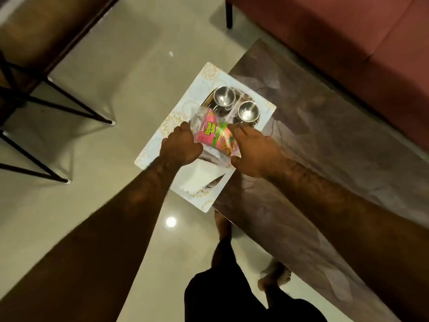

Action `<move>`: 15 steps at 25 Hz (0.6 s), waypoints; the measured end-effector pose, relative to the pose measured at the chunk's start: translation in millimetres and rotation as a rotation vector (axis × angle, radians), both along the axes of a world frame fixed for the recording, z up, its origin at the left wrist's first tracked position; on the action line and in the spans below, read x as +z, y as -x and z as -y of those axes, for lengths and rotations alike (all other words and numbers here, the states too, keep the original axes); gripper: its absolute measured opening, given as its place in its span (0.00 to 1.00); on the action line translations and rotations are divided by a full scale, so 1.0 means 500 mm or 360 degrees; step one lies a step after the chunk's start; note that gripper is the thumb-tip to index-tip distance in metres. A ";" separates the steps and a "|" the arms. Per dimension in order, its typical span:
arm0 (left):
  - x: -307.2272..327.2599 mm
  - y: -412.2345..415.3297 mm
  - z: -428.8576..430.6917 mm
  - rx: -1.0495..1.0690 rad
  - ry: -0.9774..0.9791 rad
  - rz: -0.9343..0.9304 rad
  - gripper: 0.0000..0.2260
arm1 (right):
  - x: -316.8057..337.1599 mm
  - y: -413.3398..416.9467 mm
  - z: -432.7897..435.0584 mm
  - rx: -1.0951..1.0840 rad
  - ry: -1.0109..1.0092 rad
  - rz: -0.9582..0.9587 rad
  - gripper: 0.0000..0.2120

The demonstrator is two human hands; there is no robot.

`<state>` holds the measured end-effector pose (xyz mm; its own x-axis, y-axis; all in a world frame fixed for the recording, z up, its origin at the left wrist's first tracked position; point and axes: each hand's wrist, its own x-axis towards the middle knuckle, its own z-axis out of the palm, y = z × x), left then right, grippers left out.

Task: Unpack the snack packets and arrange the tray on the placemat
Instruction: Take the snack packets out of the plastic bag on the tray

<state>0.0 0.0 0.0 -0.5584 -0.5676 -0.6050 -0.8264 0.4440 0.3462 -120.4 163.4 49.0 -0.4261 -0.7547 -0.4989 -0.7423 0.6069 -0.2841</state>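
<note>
A pink and green snack packet inside a clear plastic bag is held above a steel tray. My left hand grips the bag's left side and my right hand grips its right side. The tray rests on a pale floral placemat that overhangs the table's left end. Two empty steel bowls stand on the tray's far part. A white folded napkin lies on the tray's near part, under my hands.
The dark marbled table runs from the placemat toward the right. A red sofa sits behind it. A chair with black metal legs stands to the left on the pale tiled floor. My bare feet show below.
</note>
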 end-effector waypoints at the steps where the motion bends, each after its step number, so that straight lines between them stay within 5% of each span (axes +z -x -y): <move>1: -0.010 -0.010 0.003 0.0036 -0.0038 0.0021 0.28 | -0.019 -0.007 0.011 0.0042 -0.0045 0.0045 0.44; 9: -0.074 -0.039 0.018 0.0356 -0.0441 -0.0138 0.35 | -0.111 -0.034 0.070 0.0035 -0.0162 0.0103 0.47; 15: -0.079 -0.010 0.033 0.0887 -0.0819 -0.0621 0.06 | -0.121 -0.019 0.089 -0.0029 -0.0162 0.0135 0.52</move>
<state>5.2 -16.5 -39.3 -0.5010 -0.5285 -0.6853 -0.6572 -0.2828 0.6986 -111.0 118.7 -11.5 -0.3920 -0.6911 -0.6072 -0.7068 0.6487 -0.2821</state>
